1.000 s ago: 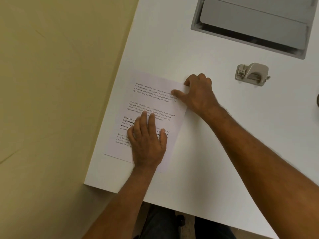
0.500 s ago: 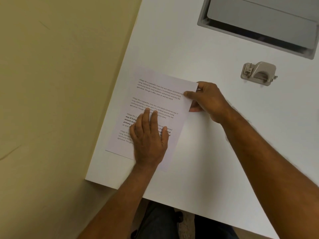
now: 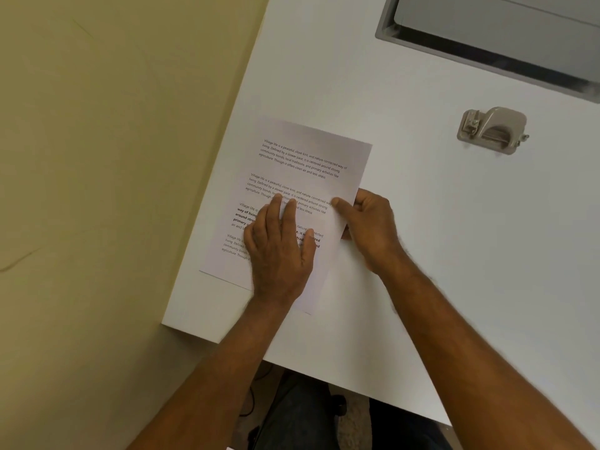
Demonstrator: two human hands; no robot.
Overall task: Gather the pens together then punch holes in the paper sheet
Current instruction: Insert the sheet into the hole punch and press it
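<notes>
White desk (image 3: pixel 422 222): I'm pinning the paper sheet (image 3: pixel 308 151) flat-handed with my left hand (image 3: pixel 279 251), right hand (image 3: pixel 370 225) apparently pinching its edge, risking creasing.

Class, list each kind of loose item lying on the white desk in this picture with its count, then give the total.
Printed white paper sheet: 1
Grey metal hole punch: 1
Pens: 0 in view
Total: 2

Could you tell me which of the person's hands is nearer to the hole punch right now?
Right. The right hand pinches the paper sheet's right edge, below-left of the hole punch; the left hand lies flat mid-sheet, farther away.
</notes>
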